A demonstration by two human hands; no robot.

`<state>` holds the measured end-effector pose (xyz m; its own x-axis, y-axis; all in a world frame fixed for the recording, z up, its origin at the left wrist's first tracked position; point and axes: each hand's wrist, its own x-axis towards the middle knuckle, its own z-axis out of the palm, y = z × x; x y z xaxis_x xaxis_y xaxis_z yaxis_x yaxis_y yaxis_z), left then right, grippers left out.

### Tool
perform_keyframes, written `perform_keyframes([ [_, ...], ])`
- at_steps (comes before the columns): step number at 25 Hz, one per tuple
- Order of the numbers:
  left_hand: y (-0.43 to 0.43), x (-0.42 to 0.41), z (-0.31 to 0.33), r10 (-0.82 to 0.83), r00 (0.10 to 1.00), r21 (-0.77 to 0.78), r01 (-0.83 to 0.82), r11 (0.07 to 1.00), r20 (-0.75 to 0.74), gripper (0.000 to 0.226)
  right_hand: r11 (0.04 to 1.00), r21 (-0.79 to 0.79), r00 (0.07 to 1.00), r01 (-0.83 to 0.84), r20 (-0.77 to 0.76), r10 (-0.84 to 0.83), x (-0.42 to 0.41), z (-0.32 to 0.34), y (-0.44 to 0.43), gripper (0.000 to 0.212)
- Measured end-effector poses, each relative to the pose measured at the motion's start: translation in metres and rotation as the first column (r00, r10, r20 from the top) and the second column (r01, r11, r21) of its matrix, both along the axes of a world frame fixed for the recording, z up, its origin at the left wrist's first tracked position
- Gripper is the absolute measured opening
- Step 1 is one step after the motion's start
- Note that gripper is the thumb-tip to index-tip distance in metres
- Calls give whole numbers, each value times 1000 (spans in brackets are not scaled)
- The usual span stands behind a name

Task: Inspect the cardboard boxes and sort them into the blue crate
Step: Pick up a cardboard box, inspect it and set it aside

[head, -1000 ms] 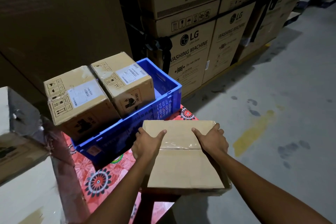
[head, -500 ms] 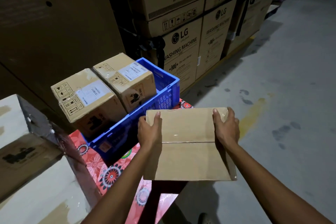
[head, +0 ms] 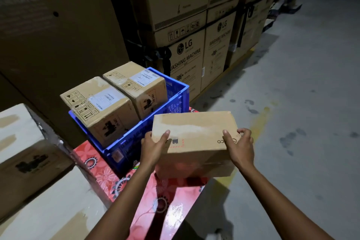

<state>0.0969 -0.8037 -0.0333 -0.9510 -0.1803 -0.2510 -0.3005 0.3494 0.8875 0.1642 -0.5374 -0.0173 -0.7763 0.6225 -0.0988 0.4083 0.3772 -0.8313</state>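
The left hand [head: 153, 145] grips the left end of a plain cardboard box [head: 194, 138], thumb on top. The right hand [head: 241, 143] clasps the right end, fingers curled round the far edge. The box hangs just right of the blue crate [head: 134, 138], seemingly clear of the red floral cloth [head: 153, 193] under the crate, though its underside is in shadow. Two labelled boxes [head: 101, 107] sit side by side inside the crate. Washing-machine cartons [head: 187, 60] are stacked behind the crate.
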Motion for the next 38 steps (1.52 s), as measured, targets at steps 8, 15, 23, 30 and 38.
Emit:
perform_keyframes([
  [8, 20, -16, 30, -213, 967, -436, 253, 864, 139, 128, 948, 254, 926, -192, 367, 90, -25, 21, -15, 116],
  [15, 27, -15, 30, -202, 965, -503, 260, 824, 167, 132, 943, 226, 880, -243, 461, 116, -39, 23, -8, 128],
  [23, 25, -30, 46, -308, 940, -501, 339, 797, 147, 138, 918, 314, 923, -243, 365, 120, -43, 27, -6, 116],
  [30, 44, -51, 44, -115, 973, -533, 208, 820, 202, 120, 964, 223, 942, -143, 328, 64, -83, 19, -2, 115],
  [38, 44, -56, 45, -153, 959, -563, 264, 783, 237, 113, 936, 266, 912, -232, 393, 114, -88, 13, 4, 121],
])
